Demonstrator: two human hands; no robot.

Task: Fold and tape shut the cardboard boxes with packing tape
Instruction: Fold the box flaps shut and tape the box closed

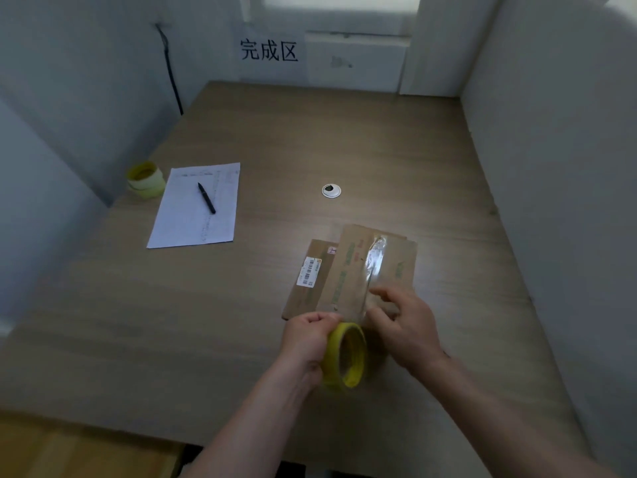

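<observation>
Left hand (307,334) is gripping the yellow tape roll (346,355); right hand (401,327) is pinching tape at the flattened cardboard box (358,270), which is lying just above both hands.

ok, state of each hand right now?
Left hand: grips the yellow tape roll.
Right hand: fingers curled on the tape strip at the cardboard box.

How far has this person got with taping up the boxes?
Done: a shiny strip of clear tape already runs along the seam of the cardboard box. In hand: the left hand grips the yellow tape roll while the right hand works the tape at the box's near edge. Left: freeing the tape from the roll.
</observation>
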